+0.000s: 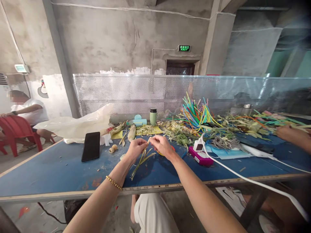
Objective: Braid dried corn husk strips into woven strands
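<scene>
My left hand (136, 148) and my right hand (162, 146) meet over the middle of the blue table, fingers pinched. Between them is a small pale piece of dried leaf strip, like corn husk. From beneath the fingers, thin yellow-green leaf strips (139, 165) hang down toward the tabletop; which hand bears them is hard to tell. Partly hidden behind my right hand lies a round orange-yellow item. Just beyond my hands are a dried husk bundle (132, 133) and a heap of shredded leaf strips (146, 130).
A black phone (90, 146) and small wooden pieces (113, 148) lie left. Rightward are a purple power strip (201, 156) with a white cable, colourful stems (198, 111) and a co-worker's hand (289, 133). A green bottle (153, 116) stands before the perforated metal screen (126, 94).
</scene>
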The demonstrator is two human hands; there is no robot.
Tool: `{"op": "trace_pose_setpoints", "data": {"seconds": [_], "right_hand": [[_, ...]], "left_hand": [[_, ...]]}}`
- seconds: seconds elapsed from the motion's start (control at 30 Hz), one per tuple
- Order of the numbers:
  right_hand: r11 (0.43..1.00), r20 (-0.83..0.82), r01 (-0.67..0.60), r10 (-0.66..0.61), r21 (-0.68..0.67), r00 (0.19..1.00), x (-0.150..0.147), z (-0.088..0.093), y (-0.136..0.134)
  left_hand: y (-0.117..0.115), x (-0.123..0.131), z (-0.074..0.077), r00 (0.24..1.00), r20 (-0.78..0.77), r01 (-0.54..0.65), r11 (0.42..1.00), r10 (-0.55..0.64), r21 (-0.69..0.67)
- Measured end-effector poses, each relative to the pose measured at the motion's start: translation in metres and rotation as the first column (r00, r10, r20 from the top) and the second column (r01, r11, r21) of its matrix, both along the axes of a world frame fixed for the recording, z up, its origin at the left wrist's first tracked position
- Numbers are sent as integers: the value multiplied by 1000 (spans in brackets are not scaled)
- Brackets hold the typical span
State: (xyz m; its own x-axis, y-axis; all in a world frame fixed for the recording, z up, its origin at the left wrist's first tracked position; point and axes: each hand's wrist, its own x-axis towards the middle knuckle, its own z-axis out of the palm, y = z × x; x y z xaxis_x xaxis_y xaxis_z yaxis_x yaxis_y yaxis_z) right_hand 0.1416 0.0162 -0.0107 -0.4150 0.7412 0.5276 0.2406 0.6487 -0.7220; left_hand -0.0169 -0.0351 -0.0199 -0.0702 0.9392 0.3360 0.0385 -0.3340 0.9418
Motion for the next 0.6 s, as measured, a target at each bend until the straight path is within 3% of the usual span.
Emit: {"op": "trace_pose_setpoints", "data": {"seconds": [0.13, 0.23, 0.37, 0.43, 0.5, 0.6], "right_hand": [[999, -25, -37, 37, 19, 999, 0, -2, 2], [983, 12, 51, -54, 179, 998, -1, -4, 2], [875, 84, 108, -166, 472, 982, -3, -6, -3], [824, 111, 103, -197, 557, 974, -4, -6, -5], [816, 109, 92, -186, 571, 977, -4, -6, -5], [877, 53, 78, -117, 474, 992, -3, -6, -2]], "left_hand": [[-1, 0, 0, 999, -44, 15, 1000, -15, -12], [-1, 2, -1, 996, -48, 74, 996, -76, -39], [3, 4, -3, 992, -24, 120, 991, -121, -59], [5, 4, -4, 993, 7, 114, 991, -114, -64], [6, 3, -5, 993, 44, 114, 991, -111, -76], [5, 2, -5, 993, 59, 112, 988, -106, -107]]}}
